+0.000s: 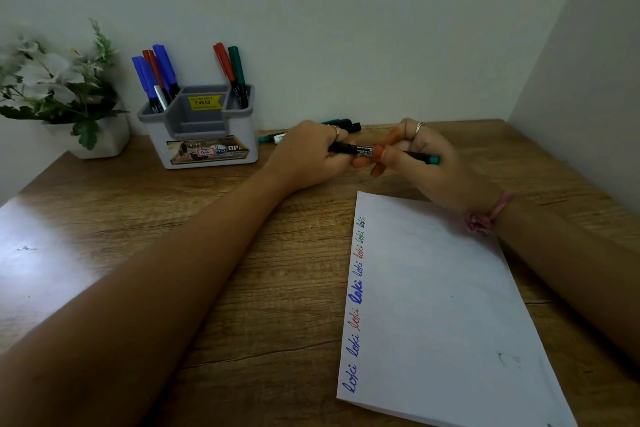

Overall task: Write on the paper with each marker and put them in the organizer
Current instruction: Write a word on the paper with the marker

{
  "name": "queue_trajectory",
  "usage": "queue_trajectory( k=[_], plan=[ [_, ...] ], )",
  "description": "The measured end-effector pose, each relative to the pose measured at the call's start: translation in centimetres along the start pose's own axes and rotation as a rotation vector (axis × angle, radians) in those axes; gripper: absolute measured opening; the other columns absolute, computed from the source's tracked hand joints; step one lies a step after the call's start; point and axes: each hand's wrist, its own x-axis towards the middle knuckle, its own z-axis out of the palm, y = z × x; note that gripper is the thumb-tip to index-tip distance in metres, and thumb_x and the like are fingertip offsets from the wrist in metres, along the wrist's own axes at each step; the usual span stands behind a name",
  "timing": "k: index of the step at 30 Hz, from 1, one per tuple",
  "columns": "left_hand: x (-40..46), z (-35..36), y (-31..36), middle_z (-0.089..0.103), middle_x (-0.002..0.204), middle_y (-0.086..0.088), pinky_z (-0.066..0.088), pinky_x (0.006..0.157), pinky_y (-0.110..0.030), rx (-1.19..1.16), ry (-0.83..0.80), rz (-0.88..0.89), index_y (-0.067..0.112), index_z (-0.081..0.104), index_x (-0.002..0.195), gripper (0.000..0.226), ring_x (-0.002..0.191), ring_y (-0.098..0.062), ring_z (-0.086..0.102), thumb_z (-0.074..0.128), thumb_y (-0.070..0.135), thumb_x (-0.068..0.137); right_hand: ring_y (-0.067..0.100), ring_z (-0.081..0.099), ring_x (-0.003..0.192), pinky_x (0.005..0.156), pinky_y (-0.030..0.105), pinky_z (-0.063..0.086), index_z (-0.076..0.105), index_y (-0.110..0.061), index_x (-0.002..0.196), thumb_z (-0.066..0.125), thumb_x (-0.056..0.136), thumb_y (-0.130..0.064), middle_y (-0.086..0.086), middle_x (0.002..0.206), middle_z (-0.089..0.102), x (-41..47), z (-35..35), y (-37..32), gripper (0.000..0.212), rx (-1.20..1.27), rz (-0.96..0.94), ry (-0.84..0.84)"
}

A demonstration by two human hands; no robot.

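Both hands hold one black-bodied marker with a teal end (pixel 360 150) above the desk, behind the paper. My left hand (pixel 308 152) grips its left end, which is hidden in the fist. My right hand (pixel 426 166) holds the barrel near the teal end. The white paper (pixel 443 305) lies at the right, with a column of small words in blue, red and green along its left edge. The grey and white organizer (pixel 201 128) stands at the back, with blue and red markers (pixel 156 76) in its left slot and a red and a green marker (pixel 232 69) in its right slot.
Several loose markers (pixel 341 123) lie on the wooden desk behind my hands, near the wall. A white pot with artificial flowers (pixel 69 90) stands at the back left. Walls close the desk at the back and on the right.
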Motion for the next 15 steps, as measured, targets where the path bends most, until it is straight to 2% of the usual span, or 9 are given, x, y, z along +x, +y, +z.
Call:
queue_trajectory(
  k=[3,6,8,10,15],
  plan=[
    [0.10,-0.14,0.10,0.058,0.056,-0.004,0.034,0.050,-0.025,0.040,0.023,-0.028,0.007,0.070,0.076,0.035,0.046,-0.007,0.042,0.046,0.033,0.076,0.032,0.068,0.077,0.076,0.047,0.051,0.057,-0.018,0.088,0.056,0.089,-0.021,0.003,0.088,0.075,0.10,-0.03,-0.07,0.003,-0.086,-0.036,0.023],
    [0.10,-0.05,0.24,0.059,0.056,-0.006,0.032,0.048,-0.023,0.083,0.059,-0.016,0.008,0.071,0.076,0.034,0.044,-0.005,0.040,0.047,0.033,0.077,0.026,0.069,0.077,0.077,0.036,0.054,0.057,-0.013,0.090,0.054,0.091,-0.014,0.006,0.092,0.075,0.06,0.05,-0.02,0.004,-0.030,-0.041,0.016],
    [0.16,0.07,0.24,0.058,0.054,-0.006,0.027,0.046,-0.020,0.099,0.099,0.009,0.010,0.067,0.070,0.031,0.042,-0.004,0.037,0.048,0.032,0.080,0.031,0.069,0.080,0.077,0.036,0.054,0.058,-0.007,0.092,0.053,0.092,-0.012,0.014,0.095,0.073,0.07,0.07,0.17,0.007,0.020,-0.033,0.016],
    [0.24,0.13,0.30,0.058,0.053,-0.006,0.026,0.045,-0.019,0.122,0.137,0.031,0.012,0.065,0.067,0.031,0.041,-0.005,0.036,0.047,0.031,0.082,0.029,0.069,0.079,0.077,0.033,0.054,0.057,-0.003,0.093,0.052,0.092,-0.011,0.015,0.095,0.073,0.09,0.01,0.18,0.010,0.060,-0.024,0.016],
    [0.22,0.14,0.53,0.063,0.062,-0.009,0.033,0.049,-0.024,0.168,0.092,0.003,0.005,0.070,0.082,0.040,0.046,-0.008,0.040,0.043,0.034,0.078,0.015,0.069,0.073,0.072,0.021,0.051,0.057,-0.001,0.091,0.049,0.094,-0.005,0.007,0.089,0.075,-0.03,0.00,-0.14,0.010,0.102,0.040,0.037]
  ],
)
